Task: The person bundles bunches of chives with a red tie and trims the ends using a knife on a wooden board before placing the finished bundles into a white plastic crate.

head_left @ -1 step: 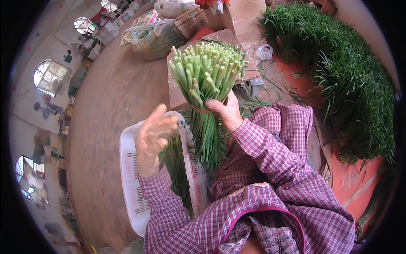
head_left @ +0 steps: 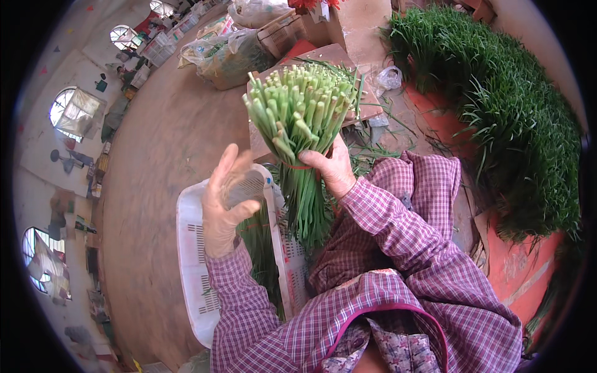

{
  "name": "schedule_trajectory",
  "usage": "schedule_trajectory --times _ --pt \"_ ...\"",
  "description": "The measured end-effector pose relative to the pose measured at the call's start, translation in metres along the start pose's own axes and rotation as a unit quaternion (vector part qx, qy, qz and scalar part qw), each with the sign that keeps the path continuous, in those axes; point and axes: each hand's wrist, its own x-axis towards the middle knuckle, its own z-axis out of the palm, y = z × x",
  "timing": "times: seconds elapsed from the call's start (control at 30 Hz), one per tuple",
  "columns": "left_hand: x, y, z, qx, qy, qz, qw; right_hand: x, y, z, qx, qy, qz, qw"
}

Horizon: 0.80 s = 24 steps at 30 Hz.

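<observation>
My right hand point(head_left: 336, 169) grips a thick bunch of garlic chives point(head_left: 305, 102) around its tied middle, the thumb lying across the front. Pale cut stem ends point up and away from me; the flat green leaves hang down toward my lap. Just under the thumb a thin red tie point(head_left: 297, 166) circles the bunch. My left hand point(head_left: 225, 202) is raised to the left of it, empty, fingers spread and slightly blurred, over a white plastic basket point(head_left: 193, 261). More green leaves point(head_left: 258, 248) lie in that basket, partly hidden by my left forearm.
Behind the bunch is a low wooden board point(head_left: 336, 57) with scraps of leaf. A long heap of green chives point(head_left: 497, 105) lies on red sheeting point(head_left: 522, 267) at the right. Filled plastic bags point(head_left: 233, 59) and a brown crate point(head_left: 283, 34) stand at the back.
My left hand's fingers have spread and turned more upright. The bunch in my right hand has tipped slightly toward me and to the left.
</observation>
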Motion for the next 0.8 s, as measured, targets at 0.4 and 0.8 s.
schedule_trajectory --times 0.4,0.8 --pt "0.021 -0.057 0.038 -0.189 0.045 -0.011 0.981 -0.003 0.015 0.012 -0.324 -0.134 -0.179 0.919" --pt "0.024 -0.077 0.029 -0.122 0.097 0.018 0.988 0.013 -0.100 0.023 -0.334 -0.110 -0.142 0.925"
